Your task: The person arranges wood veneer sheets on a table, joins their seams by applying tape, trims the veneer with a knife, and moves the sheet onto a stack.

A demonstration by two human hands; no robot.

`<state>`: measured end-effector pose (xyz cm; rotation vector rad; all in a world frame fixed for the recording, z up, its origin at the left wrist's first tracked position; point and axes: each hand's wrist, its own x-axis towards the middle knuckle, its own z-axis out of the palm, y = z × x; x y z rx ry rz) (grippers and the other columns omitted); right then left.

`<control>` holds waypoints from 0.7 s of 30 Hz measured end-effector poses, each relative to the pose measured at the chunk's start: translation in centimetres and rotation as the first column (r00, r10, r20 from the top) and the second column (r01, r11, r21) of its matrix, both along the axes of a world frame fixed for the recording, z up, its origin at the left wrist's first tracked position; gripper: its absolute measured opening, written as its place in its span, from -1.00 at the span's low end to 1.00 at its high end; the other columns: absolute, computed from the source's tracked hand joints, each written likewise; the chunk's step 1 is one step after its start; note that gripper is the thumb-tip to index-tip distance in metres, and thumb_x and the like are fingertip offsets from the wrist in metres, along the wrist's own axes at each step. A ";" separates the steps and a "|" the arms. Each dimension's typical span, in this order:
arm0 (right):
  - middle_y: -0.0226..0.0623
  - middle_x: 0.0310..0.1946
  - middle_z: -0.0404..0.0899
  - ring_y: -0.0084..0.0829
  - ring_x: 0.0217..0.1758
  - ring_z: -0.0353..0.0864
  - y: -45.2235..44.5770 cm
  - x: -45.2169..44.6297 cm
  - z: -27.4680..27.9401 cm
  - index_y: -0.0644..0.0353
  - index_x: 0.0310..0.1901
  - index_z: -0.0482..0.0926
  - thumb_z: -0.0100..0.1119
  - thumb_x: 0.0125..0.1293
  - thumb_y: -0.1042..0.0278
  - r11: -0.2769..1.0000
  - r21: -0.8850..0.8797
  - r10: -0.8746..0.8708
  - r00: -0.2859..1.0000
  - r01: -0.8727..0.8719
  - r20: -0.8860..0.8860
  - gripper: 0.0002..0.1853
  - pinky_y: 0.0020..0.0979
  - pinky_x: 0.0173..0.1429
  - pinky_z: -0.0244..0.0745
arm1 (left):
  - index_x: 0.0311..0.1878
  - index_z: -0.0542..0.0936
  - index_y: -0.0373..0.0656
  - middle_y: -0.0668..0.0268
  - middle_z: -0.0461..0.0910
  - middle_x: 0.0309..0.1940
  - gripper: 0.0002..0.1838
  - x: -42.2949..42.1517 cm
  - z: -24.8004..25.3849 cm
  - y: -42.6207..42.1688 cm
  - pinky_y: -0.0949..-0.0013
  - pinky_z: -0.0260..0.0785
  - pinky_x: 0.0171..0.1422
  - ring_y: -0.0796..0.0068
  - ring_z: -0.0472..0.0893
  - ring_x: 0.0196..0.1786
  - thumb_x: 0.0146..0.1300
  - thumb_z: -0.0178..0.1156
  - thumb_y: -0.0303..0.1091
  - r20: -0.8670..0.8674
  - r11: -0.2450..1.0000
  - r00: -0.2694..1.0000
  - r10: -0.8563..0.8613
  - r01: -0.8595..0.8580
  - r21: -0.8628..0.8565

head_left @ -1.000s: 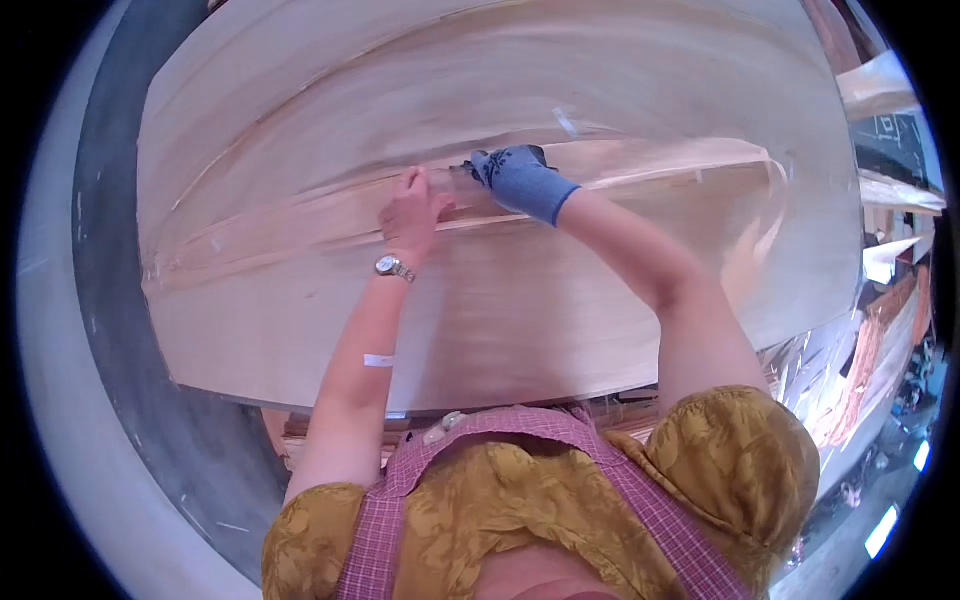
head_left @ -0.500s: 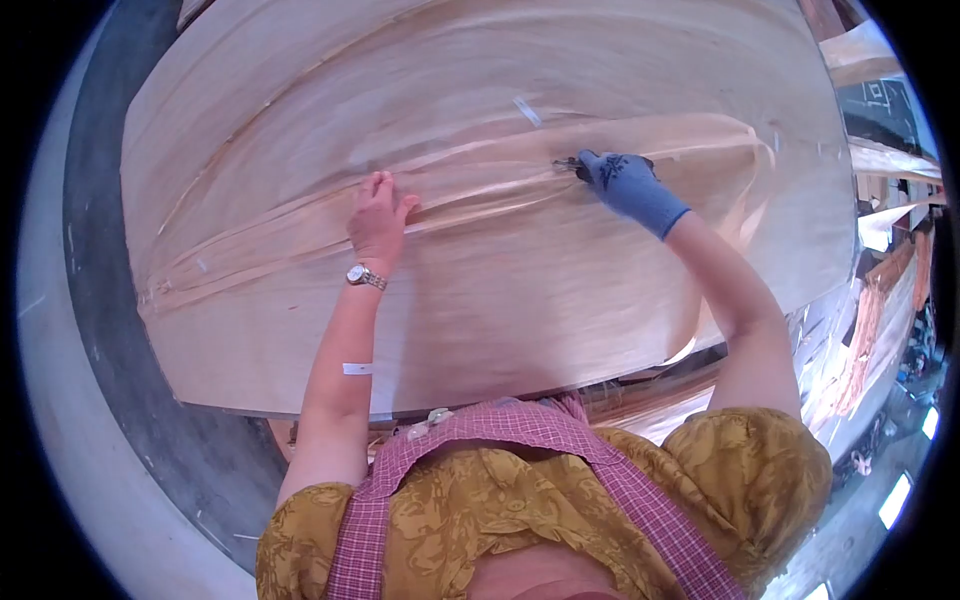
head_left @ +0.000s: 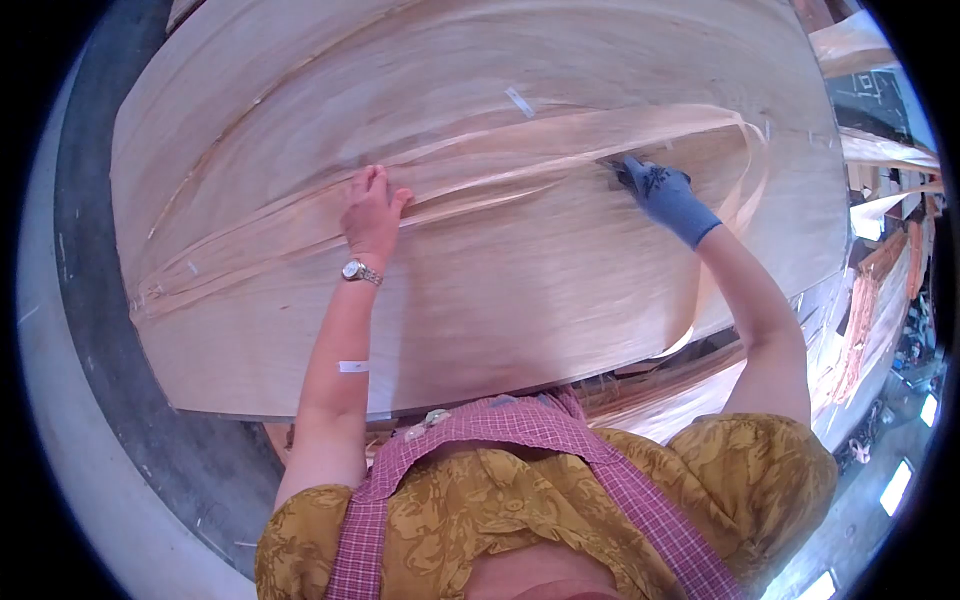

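A large pale veneer sheet (head_left: 470,320) lies before me. Long thin veneer strips (head_left: 590,128) run across it and loop at the right end. My left hand (head_left: 370,212) is bare, with a watch at the wrist, and rests on the sheet over the strips, fingers apart. My right hand (head_left: 660,195) wears a blue-grey glove and is closed round a small dark tool (head_left: 618,172) just below the strips; its exact shape is hard to make out. White tape (head_left: 519,101) sticks to the sheet above the strips.
A curved split line (head_left: 257,101) crosses the upper left of the sheet. Dark floor (head_left: 90,250) shows at the left. Torn veneer pieces (head_left: 858,330) lie beyond the right edge, and more scraps (head_left: 650,392) lie below the sheet's near edge.
My right hand has moved right with the tool, away from my left hand. My left hand has shifted slightly left. The strip's loose end now hangs down near the sheet's front edge.
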<state>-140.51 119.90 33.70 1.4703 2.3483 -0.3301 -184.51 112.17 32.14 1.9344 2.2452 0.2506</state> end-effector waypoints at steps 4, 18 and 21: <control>-0.14 -0.31 0.66 -0.11 -0.31 0.71 -0.3 1.8 -1.2 0.07 0.06 0.42 -0.09 0.48 0.14 0.997 0.073 -0.011 0.999 0.007 0.054 -0.73 -0.03 -0.30 0.58 | 0.23 0.52 -0.13 0.30 0.46 0.19 -0.42 0.3 -0.3 0.1 0.14 0.46 0.15 0.21 0.46 0.21 0.20 0.31 -0.04 0.013 1.000 1.000 0.021 -0.021 0.016; -0.19 -0.26 0.65 -0.03 -0.20 0.67 5.0 -0.2 2.7 0.01 -0.14 0.49 0.07 0.40 0.12 0.863 0.428 -0.162 0.950 0.268 -0.268 -0.81 -0.02 -0.21 0.54 | 0.08 0.50 -0.16 0.14 0.44 0.08 -0.48 0.3 -0.5 0.0 0.09 0.39 0.20 0.10 0.39 0.20 0.12 0.38 -0.11 -0.031 0.960 0.999 0.011 -0.002 0.280; -0.10 -0.27 0.67 0.00 -0.19 0.66 5.1 -0.7 4.5 0.10 -0.18 0.57 0.09 0.39 0.12 0.749 0.456 -0.191 0.816 0.480 -0.545 -0.77 -0.09 -0.18 0.53 | -0.08 0.49 -0.17 0.10 0.43 -0.01 -0.56 0.5 -0.3 -0.3 0.09 0.37 0.15 0.08 0.39 0.13 0.09 0.40 -0.13 -0.017 0.960 1.000 0.016 -0.010 0.281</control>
